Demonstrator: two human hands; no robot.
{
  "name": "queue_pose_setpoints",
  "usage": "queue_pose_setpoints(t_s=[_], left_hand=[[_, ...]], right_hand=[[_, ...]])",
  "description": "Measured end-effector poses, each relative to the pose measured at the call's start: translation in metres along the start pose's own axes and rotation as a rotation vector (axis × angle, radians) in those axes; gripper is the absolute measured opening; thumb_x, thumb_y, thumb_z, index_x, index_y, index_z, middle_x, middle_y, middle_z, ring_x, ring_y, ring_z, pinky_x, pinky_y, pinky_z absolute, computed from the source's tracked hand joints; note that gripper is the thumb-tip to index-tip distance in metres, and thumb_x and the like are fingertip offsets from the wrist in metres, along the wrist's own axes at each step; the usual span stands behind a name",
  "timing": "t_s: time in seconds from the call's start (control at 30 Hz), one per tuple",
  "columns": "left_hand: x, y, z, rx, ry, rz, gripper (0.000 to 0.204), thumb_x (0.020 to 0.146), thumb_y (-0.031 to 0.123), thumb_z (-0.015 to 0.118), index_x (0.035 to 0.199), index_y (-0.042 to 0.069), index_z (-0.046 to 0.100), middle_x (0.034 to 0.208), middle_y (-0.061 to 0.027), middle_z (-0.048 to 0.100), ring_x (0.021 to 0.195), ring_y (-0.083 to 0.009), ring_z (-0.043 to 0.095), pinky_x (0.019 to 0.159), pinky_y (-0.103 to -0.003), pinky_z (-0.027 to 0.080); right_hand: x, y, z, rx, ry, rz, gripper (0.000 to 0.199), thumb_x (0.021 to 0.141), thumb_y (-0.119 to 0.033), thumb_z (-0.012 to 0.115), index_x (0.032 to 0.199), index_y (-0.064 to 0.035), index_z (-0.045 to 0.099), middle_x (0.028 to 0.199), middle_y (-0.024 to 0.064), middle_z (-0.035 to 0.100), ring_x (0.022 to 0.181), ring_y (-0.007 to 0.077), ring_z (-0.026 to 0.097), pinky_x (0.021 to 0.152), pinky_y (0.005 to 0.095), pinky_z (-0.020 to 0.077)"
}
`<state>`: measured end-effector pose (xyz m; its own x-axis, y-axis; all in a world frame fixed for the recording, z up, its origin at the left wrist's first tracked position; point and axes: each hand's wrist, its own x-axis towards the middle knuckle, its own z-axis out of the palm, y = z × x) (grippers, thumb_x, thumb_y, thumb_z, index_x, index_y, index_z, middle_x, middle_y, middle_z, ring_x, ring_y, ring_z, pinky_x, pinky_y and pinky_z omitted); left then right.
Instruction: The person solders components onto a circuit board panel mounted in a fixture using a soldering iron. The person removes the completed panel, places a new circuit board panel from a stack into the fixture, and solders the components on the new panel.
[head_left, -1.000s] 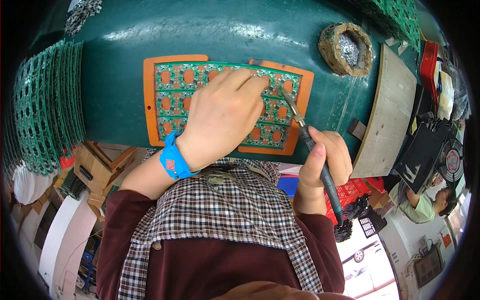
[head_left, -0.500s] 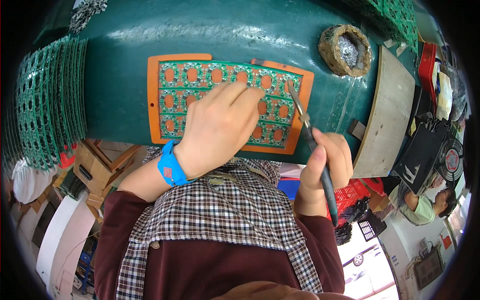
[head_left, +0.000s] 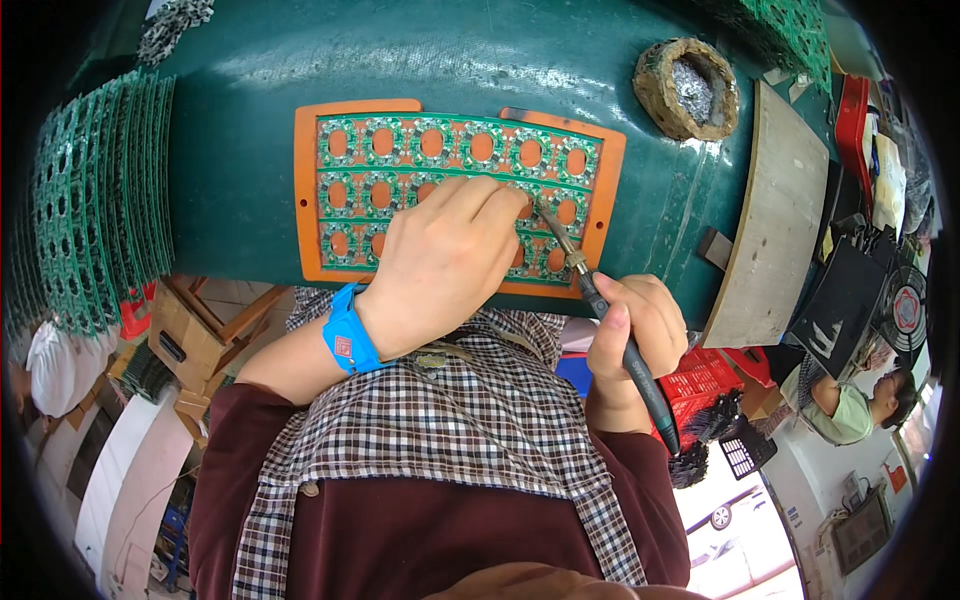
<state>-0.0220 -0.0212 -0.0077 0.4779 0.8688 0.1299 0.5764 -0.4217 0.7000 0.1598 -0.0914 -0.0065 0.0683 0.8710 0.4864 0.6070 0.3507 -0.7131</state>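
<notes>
A green circuit board panel (head_left: 405, 150) with rows of oval openings lies in an orange frame tray (head_left: 308, 240). My left hand (head_left: 440, 245), a blue band at its wrist, rests over the panel's lower middle. Its fingers are bent and drawn together; whatever is between the fingertips is hidden. In my right hand (head_left: 645, 320) is a soldering iron (head_left: 640, 370), gripped by its dark handle like a pen. The iron's tip reaches the panel's middle row, close beside my left fingertips. My left hand covers part of the lower two rows.
Many upright green panels (head_left: 105, 200) stand at the left; more panels (head_left: 790, 30) are at the far right. A rough brown bowl (head_left: 655, 95) holds silvery bits. A board (head_left: 775, 210) lies to the right, a red crate (head_left: 695, 385) below it. Another person (head_left: 845, 420) sits farther right.
The soldering iron's tip has moved left and nearer me, from the top row's right end to the middle row beside my left fingers. My left hand stays nearly in place.
</notes>
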Motion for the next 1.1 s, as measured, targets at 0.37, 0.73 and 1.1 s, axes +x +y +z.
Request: queue_pose_setpoints(t_s=[0.37,0.73,1.1], left_hand=[[-0.020,0.003,-0.005,-0.044,-0.036,0.020,0.023,0.076,-0.003,0.062,0.098,0.003,0.063,0.080,-0.0090,0.056,0.071,-0.0253,0.059,0.058,-0.035,0.047],[-0.028,0.004,-0.002,0.095,-0.102,0.128,0.022,0.074,0.002,0.063,0.096,0.004,0.059,0.082,-0.0060,0.054,0.076,-0.0228,0.060,0.057,-0.034,0.051],[-0.040,-0.001,-0.002,0.022,-0.046,-0.006,0.018,0.078,-0.001,0.064,0.095,0.002,0.062,0.079,-0.0097,0.059,0.068,-0.0253,0.060,0.058,-0.035,0.048]], right_hand=[[-0.023,-0.011,-0.011,-0.018,0.077,-0.009,0.015,0.075,-0.008,0.055,0.074,0.0040,0.065,0.058,0.0099,0.057,0.047,0.0221,0.056,0.045,0.0303,0.0447],[-0.036,-0.011,-0.005,-0.017,0.015,-0.024,0.013,0.073,-0.008,0.057,0.072,0.0025,0.065,0.060,0.0095,0.058,0.047,0.0210,0.056,0.046,0.0295,0.0452],[-0.037,-0.014,-0.001,0.003,-0.003,-0.026,0.013,0.075,-0.007,0.058,0.074,0.0027,0.065,0.060,0.0093,0.058,0.049,0.0215,0.057,0.046,0.0297,0.0456]])
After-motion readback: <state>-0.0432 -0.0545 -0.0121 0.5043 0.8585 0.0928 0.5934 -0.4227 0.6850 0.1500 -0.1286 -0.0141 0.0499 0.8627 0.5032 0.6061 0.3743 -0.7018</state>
